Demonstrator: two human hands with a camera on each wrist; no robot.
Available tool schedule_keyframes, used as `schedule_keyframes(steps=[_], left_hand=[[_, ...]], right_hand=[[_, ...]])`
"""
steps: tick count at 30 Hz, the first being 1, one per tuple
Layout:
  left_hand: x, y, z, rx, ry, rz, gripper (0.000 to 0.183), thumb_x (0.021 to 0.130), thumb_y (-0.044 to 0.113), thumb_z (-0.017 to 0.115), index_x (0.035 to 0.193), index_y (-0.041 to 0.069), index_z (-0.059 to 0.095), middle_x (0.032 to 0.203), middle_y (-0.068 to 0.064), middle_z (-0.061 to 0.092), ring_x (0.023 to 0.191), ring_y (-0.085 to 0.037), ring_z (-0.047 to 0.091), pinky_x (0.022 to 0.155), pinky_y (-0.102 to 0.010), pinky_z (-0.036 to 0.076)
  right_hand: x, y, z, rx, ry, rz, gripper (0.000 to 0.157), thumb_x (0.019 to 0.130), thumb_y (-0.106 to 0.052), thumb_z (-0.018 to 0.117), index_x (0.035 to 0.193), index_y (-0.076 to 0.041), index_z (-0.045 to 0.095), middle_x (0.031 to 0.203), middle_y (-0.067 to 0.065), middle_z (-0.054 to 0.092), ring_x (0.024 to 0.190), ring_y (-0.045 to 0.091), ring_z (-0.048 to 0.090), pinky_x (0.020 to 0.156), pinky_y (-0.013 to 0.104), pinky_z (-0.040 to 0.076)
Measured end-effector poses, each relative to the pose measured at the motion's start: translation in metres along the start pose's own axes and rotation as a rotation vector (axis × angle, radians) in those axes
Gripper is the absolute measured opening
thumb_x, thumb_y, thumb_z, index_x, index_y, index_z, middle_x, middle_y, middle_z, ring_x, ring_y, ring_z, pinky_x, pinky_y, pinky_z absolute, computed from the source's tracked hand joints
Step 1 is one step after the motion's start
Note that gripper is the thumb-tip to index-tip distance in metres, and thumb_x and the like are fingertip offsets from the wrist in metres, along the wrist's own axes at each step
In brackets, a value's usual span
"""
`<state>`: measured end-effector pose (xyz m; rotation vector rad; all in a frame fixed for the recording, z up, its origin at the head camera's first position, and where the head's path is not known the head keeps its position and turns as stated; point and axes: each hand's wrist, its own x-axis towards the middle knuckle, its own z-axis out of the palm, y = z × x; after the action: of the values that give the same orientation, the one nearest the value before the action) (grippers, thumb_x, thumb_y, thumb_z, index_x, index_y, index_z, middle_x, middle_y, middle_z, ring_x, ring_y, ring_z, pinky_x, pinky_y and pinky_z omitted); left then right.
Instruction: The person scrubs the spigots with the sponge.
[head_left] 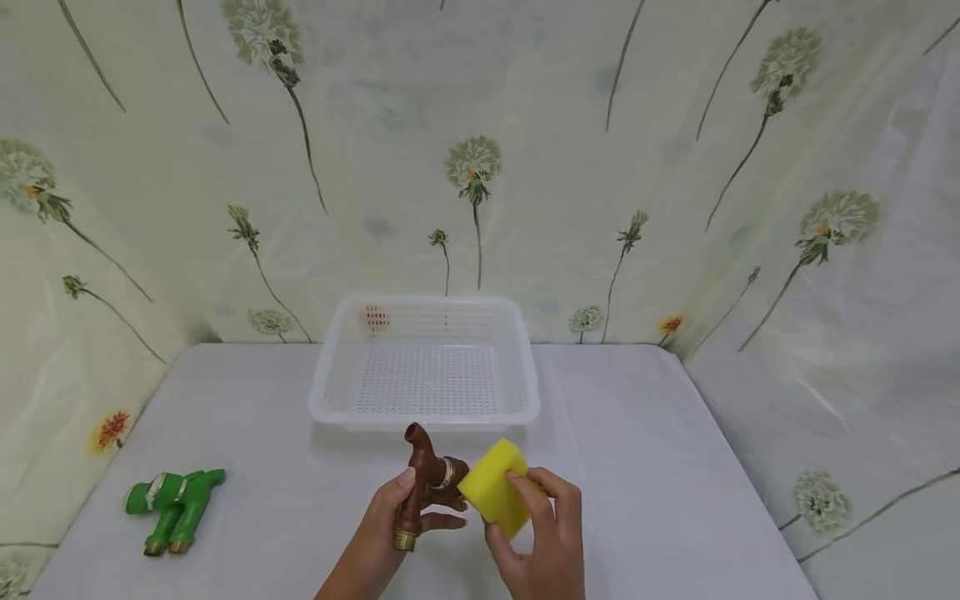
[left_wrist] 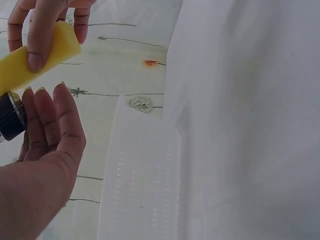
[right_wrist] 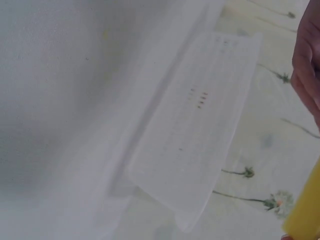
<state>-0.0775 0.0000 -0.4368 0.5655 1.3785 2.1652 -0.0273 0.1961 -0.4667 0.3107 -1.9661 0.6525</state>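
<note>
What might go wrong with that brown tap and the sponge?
The brown tap might slip and bump the table, as only the left hand holds it. The yellow sponge could perhaps pop free, since the right hand just pinches it.

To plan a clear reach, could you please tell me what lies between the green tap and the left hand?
In the head view, the stretch between the green tap and the left hand is bare white tabletop.
</note>
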Motion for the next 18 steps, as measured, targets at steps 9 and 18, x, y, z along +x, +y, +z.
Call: schedule_keyframes(steps=[9, 18], left_hand=[[-0.001, -0.004, 0.003, 0.045, 0.106, -0.106, 0.06, 0.104, 0.048, 0.021, 0.14, 0.007, 0.048, 0.126, -0.006, 0.056, 0.113, -0.021, 0.05, 0.094, -0.037, 0.043], [-0.002, -0.008, 0.009, 0.052, 0.018, -0.13, 0.064, 0.104, 0.048, 0.018, 0.147, 0.003, 0.035, 0.142, -0.005, 0.047, 0.121, -0.015, 0.044, 0.1, -0.028, 0.037]], right_hand=[[0.001, -0.026, -0.002, 0.072, -0.027, -0.111, 0.044, 0.087, -0.034, 0.063, 0.111, 0.002, 0.064, 0.104, 0.023, 0.053, 0.093, 0.027, 0.05, 0.085, 0.022, 0.044], [0.011, -0.025, 0.001, 0.005, 0.033, -0.166, 0.035, 0.09, -0.033, 0.058, 0.099, 0.001, 0.058, 0.096, 0.02, 0.05, 0.087, 0.027, 0.046, 0.076, 0.029, 0.043]])
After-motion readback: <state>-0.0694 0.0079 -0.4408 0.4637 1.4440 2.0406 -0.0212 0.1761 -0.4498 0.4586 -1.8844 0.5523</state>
